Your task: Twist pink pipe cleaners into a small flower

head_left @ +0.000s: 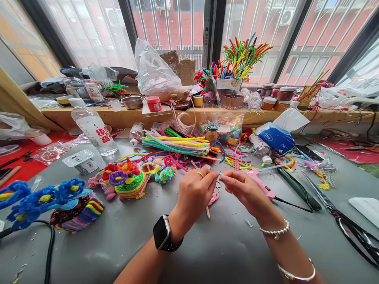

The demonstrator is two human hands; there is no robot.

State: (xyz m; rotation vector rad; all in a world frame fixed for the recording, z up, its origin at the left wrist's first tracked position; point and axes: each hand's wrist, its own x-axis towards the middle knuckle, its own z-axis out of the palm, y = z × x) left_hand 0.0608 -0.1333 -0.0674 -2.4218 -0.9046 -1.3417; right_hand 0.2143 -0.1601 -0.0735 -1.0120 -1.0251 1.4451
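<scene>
My left hand [194, 193] and my right hand [244, 189] meet over the grey table [207, 244], fingertips pinched together on a small pink pipe-cleaner piece [213, 197] that hangs between and below them. The left wrist wears a black smartwatch, the left hand a ring; the right wrist wears bead and metal bracelets. A pink glue gun [260, 184] lies just behind the right hand. A bundle of coloured pipe cleaners [177, 144] lies beyond the hands.
Finished pipe-cleaner flowers [127, 177] and blue flowers [41, 199] sit to the left, with a water bottle [94, 128]. Black scissors [352, 228] and a tissue pack [275, 138] lie at right. The window ledge holds jars, bags and a pot of pipe cleaners [239, 59].
</scene>
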